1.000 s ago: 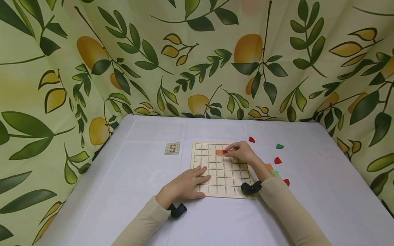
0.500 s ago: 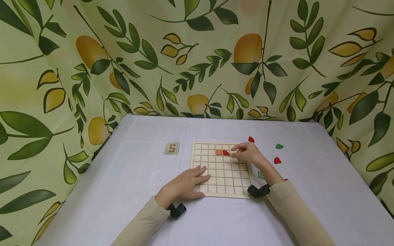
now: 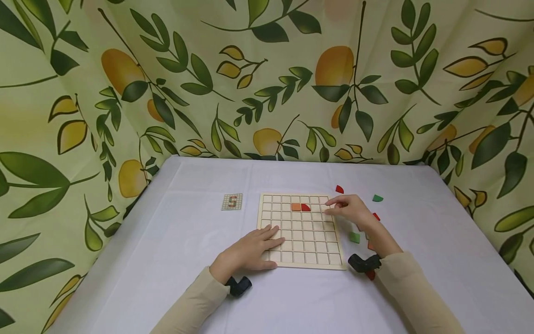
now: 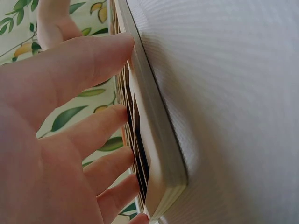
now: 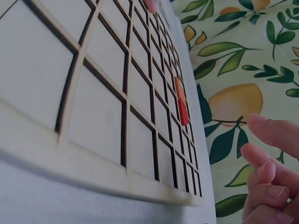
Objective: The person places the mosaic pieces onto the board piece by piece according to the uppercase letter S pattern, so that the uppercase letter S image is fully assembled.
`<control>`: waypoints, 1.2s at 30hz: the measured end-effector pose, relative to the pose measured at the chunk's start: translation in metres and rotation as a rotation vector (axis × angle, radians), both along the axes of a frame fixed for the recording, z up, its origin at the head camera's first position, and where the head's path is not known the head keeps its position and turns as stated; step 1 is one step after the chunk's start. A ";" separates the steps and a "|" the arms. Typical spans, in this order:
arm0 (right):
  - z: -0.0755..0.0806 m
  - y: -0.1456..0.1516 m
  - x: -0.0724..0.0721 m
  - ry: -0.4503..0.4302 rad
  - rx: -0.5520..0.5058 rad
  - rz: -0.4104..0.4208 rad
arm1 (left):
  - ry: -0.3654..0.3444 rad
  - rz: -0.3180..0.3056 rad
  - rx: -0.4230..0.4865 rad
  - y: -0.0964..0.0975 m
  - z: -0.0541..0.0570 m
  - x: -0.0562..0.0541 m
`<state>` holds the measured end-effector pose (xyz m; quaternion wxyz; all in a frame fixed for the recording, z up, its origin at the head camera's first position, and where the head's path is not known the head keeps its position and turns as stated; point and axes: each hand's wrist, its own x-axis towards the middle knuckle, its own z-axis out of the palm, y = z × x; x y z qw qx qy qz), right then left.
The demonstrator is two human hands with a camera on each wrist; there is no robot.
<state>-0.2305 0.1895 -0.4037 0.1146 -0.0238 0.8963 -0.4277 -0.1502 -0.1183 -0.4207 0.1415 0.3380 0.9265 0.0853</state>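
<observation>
A wooden grid board (image 3: 310, 266) lies flat on the table. My left hand (image 3: 250, 250) rests on its near left corner with fingers spread; in the left wrist view the thumb (image 4: 100, 58) lies along the board's edge. Side by side in the grid's second row sit an orange square tile (image 3: 295, 207) and a red quarter-circle tile (image 3: 306, 208). My right hand (image 3: 352, 211) hovers at the board's right edge, holding nothing. The right wrist view has its index finger and thumb extended and apart, the other fingers loosely bent.
Left of the board lies a small pattern card (image 3: 232, 202) with an S-like figure. Loose tiles lie to the right, among them a red one (image 3: 340, 189), a dark green one (image 3: 378, 198) and a light green one (image 3: 354, 237). The right forearm partly covers others.
My right hand has let go of the red quarter-circle tile beside the orange square and moved right, off the grid's middle. The left hand stays put.
</observation>
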 end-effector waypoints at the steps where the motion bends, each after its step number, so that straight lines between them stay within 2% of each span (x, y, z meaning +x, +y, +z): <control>1: 0.001 0.002 0.001 0.009 0.002 0.002 | 0.000 0.002 0.001 0.000 0.000 0.000; 9: 0.001 0.017 0.006 -0.001 0.004 -0.017 | -0.031 0.024 -0.006 0.001 0.001 0.001; 15: 0.002 0.031 0.009 -0.008 0.026 -0.021 | -0.015 0.011 -0.006 0.001 -0.001 0.001; 22: 0.004 0.044 0.012 -0.003 0.044 -0.057 | -0.032 0.029 0.007 0.000 -0.003 0.000; 36: -0.001 0.080 0.012 0.035 0.116 -0.058 | -0.017 0.021 0.007 0.001 0.001 0.000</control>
